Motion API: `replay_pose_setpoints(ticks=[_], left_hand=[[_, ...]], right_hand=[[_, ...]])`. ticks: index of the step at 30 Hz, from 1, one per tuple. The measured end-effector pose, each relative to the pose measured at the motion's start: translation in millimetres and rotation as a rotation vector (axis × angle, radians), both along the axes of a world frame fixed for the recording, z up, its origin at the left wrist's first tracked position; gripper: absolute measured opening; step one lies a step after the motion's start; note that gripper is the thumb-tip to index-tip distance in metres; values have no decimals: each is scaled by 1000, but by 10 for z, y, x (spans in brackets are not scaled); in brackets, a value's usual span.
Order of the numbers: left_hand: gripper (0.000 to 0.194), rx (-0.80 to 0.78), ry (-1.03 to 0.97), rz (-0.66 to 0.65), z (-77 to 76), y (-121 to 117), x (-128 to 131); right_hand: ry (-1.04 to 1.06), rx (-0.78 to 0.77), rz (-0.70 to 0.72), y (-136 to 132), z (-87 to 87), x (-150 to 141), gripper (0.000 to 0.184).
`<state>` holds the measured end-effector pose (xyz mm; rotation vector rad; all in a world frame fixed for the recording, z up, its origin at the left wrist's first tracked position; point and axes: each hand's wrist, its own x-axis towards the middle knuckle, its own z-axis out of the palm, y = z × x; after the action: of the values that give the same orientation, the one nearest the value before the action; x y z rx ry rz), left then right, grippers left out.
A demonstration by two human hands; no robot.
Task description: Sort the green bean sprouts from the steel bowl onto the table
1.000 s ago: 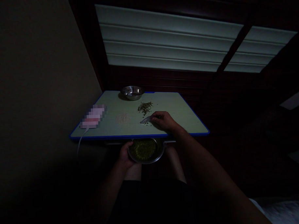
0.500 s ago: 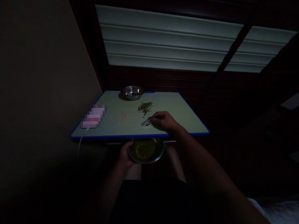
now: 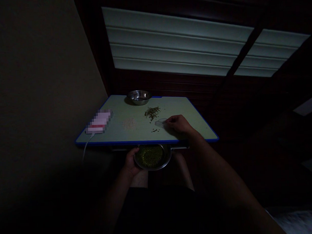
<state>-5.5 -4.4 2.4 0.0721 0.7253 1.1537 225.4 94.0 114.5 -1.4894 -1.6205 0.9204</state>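
Observation:
My left hand (image 3: 132, 162) grips the left rim of a steel bowl (image 3: 157, 168), thumb over the edge. Small green beans (image 3: 151, 155), like mung beans, fill its bottom; the bowl is just below the table's front edge, above my legs. Over the table, my right hand (image 3: 180, 123) pinches a small clear, rounded, plastic-looking piece (image 3: 160, 123). A few loose brown-green grains (image 3: 155, 130) lie in front of that piece. Farther back is a larger scattered pile of similar grains (image 3: 152, 113). A thin patch of pale bits (image 3: 130, 123) lies to the left.
A second steel bowl (image 3: 139, 97) stands at the back of the pale table (image 3: 186, 107) with its blue edge. At the left lies a blurred-out phone-like object (image 3: 99, 121) with a white cable (image 3: 85, 148). A wall is on the left, dark panelling behind.
My right hand has moved right and slightly back with the clear piece, leaving the small group of grains uncovered. My left hand and its bowl stay nearly still.

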Motion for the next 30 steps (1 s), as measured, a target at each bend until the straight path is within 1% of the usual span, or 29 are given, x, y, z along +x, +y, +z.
replay_pose_setpoints(ticks=[1, 3, 6, 8, 13, 21, 26, 30], left_hand=[[31, -10, 7, 5, 15, -2, 6], [30, -22, 16, 13, 41, -6, 15], [33, -11, 8, 15, 51, -9, 17], [34, 2, 0, 13, 39, -7, 13], [29, 6, 23, 11, 18, -1, 10], [19, -6, 71, 0, 82, -20, 29], [23, 6, 69, 3, 63, -15, 27], [28, 14, 54, 6, 45, -14, 23]], right_hand=[[-38, 15, 2, 18, -6, -6, 16], [-96, 54, 14, 57, -21, -34, 22], [-110, 72, 50, 103, -41, -87, 34], [-104, 70, 69, 119, -46, -119, 36], [-77, 66, 132, 133, -36, -184, 34], [-64, -4, 206, 37, 2, -288, 34], [-93, 8, 231, -77, 19, -329, 34], [-97, -19, 271, -133, 23, -350, 34]])
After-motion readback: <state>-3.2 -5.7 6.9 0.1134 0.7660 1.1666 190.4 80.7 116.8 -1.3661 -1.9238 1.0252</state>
